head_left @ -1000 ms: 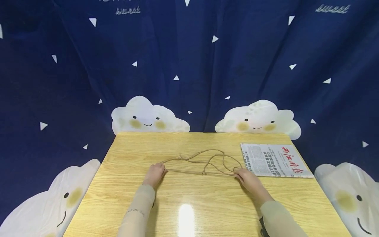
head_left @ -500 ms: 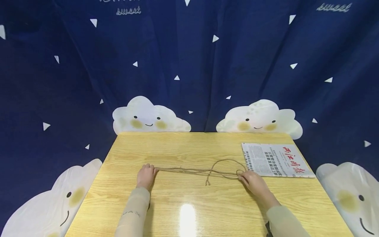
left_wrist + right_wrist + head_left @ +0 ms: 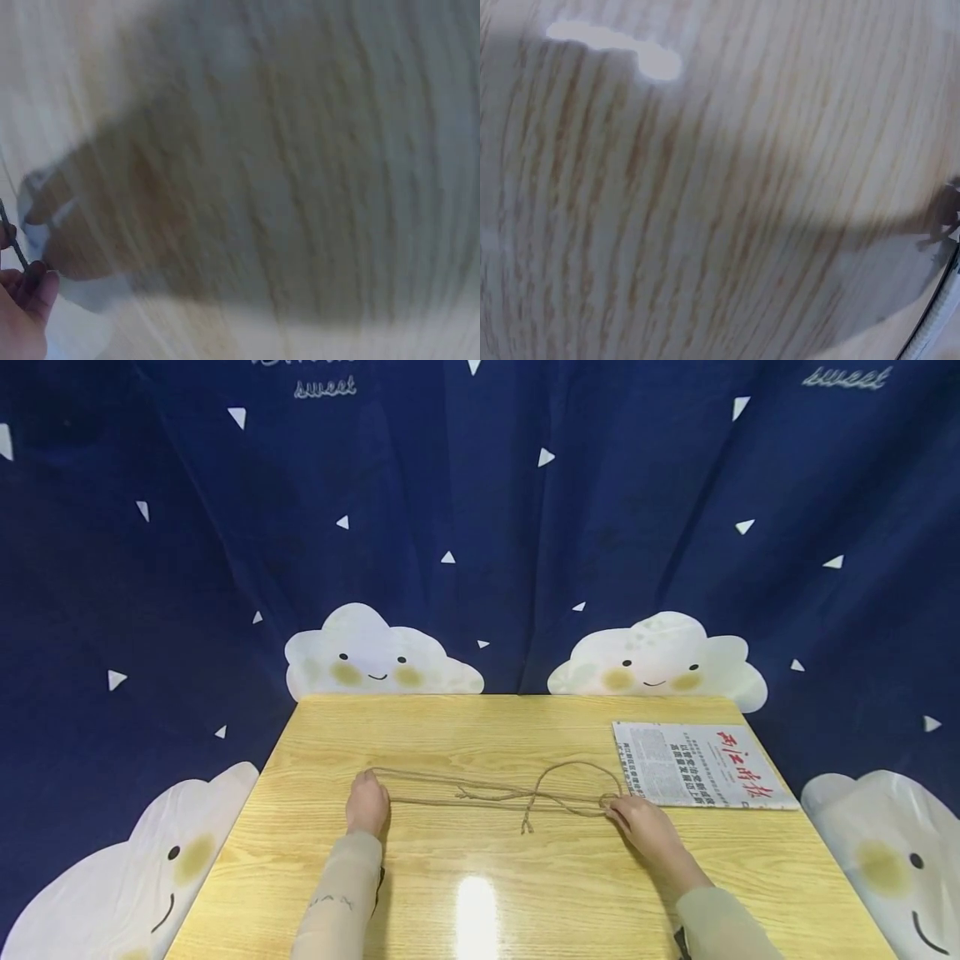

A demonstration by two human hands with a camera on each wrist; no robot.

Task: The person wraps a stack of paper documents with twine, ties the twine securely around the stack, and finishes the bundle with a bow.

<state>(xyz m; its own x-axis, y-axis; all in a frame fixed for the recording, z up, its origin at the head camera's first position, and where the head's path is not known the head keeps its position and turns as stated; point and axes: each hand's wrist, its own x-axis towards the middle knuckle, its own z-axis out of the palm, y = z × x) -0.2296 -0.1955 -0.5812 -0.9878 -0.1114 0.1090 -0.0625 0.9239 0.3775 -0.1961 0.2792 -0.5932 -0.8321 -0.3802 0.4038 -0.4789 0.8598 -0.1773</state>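
A thin brown cord (image 3: 533, 793) lies stretched across the wooden table in the head view, between both hands. At its left end my left hand (image 3: 367, 803) grips a loop, from which two strands run apart toward the right. In the left wrist view, curled fingers hold a short piece of the cord (image 3: 14, 240) at the lower left edge. My right hand (image 3: 643, 827) pinches the cord's right end, where a small loop shows at the fingertips. Between the hands, one wider arc curves up, and loose frayed ends hang toward the front. The right wrist view does not show the hand.
A folded newspaper (image 3: 701, 767) lies at the right of the table (image 3: 420, 877), just beyond my right hand. A dark blue curtain (image 3: 480, 510) with cloud patterns hangs behind the table.
My left hand has moved left, drawing the cord longer and straighter. Over the last half second its strands have spread apart. My right hand has shifted slightly right, still pinching the cord.
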